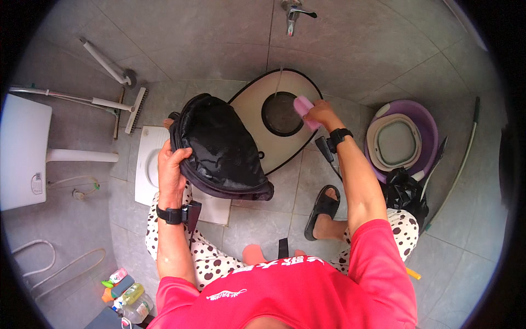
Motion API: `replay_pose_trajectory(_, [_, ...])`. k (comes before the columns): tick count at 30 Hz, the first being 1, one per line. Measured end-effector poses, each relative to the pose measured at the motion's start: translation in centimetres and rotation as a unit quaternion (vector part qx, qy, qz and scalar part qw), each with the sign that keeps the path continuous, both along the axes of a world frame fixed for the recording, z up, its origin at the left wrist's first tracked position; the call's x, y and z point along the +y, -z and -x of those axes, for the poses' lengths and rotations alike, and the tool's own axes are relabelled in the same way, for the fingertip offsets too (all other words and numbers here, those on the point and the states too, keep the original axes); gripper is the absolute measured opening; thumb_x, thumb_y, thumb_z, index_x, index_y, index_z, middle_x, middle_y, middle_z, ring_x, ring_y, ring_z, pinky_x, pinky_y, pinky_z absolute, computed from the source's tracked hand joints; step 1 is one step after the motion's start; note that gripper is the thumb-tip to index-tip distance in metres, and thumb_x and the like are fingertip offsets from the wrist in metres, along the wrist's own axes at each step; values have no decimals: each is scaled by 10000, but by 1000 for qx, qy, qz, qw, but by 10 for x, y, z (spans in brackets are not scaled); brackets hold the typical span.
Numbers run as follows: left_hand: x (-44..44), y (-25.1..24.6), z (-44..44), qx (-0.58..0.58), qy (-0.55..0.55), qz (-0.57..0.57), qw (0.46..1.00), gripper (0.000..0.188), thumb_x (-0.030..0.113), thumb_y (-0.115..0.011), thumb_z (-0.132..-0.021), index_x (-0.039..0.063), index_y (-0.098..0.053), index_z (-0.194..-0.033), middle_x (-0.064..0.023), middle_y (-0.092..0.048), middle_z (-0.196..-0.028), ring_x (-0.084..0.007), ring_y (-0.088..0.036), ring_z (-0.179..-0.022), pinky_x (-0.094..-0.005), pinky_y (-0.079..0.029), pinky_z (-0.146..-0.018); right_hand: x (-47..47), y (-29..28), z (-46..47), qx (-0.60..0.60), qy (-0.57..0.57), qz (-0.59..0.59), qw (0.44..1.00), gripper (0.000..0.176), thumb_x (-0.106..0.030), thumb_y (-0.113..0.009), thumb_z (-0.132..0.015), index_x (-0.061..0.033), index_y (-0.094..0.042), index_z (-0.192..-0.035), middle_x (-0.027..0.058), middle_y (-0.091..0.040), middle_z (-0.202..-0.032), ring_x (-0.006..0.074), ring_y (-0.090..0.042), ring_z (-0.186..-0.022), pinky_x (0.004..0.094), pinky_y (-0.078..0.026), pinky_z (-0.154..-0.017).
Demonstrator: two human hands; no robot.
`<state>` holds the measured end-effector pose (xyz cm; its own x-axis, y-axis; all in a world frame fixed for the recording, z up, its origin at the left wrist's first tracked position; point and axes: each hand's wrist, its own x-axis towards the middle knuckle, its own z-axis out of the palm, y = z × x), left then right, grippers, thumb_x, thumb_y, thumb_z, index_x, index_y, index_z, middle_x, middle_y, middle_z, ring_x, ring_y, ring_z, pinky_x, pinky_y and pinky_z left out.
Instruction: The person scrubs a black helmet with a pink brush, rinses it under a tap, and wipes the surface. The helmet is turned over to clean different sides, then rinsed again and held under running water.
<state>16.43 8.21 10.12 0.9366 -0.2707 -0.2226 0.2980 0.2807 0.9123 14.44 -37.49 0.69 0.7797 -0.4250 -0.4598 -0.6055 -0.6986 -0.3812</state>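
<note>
My left hand [170, 166] grips the edge of a black fabric bag [222, 144], its thumb on top near the zippered border. The bag's surface looks shiny and wet, and it is held tilted over the floor. A pink scrubber [305, 110] is in my right hand [322, 115], above the right side of a beige basin [254, 103] with a black rim. A dark round area with a black ring [283, 114] shows in that basin; its depth is unclear. Thin water falls there from below the wall tap [291, 16]. The bag hides the basin's near left part.
Left of the bag lies a white squat toilet [146, 164], partly covered. A purple tub [427, 127] holding a folding basin [396, 142] and a black plastic bag [402, 189] are at right. Brushes [133, 111] lean at left; several bottles [131, 296] stand at lower left.
</note>
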Motion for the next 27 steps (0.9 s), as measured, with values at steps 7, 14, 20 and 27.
replay_pose_trajectory(7, [-18,-21,5,-26,23,31,999,420,-103,-593,-789,-48,-587,-1206,-75,-680,-1083,-132,-656,-915,-259,-523,-875,-2,-31,25,-61,100,109,987,528,-255,-810,-722,82,-681,-1106,295,-592,-1214,416,-557,-1179,403,-478,-996])
replay_pose_trajectory(14, [-46,39,-13,30,47,85,995,439,-124,-616,-815,-52,-563,-1245,-121,-675,-1140,-192,-669,-977,-303,-531,-928,1,-141,69,-213,105,273,932,398,-92,-732,-759,120,-640,-1084,269,-480,-1268,485,-531,-1091,512,-492,-957])
replay_pose_trajectory(20, [-93,95,-39,79,40,68,994,399,-134,-606,-820,-75,-572,-1213,-142,-678,-1124,-227,-671,-976,-327,-541,-915,17,-138,61,-196,88,323,922,446,-86,-778,-759,127,-605,-1111,272,-439,-1352,490,-490,-1169,505,-492,-969])
replay_pose_trajectory(27, [-95,127,-37,133,23,112,985,338,-116,-606,-849,-70,-589,-1183,-151,-671,-1153,-249,-665,-1013,-347,-532,-945,28,-120,79,-244,46,340,907,458,-12,-747,-730,110,-555,-1128,286,-372,-1406,472,-390,-1283,534,-468,-990])
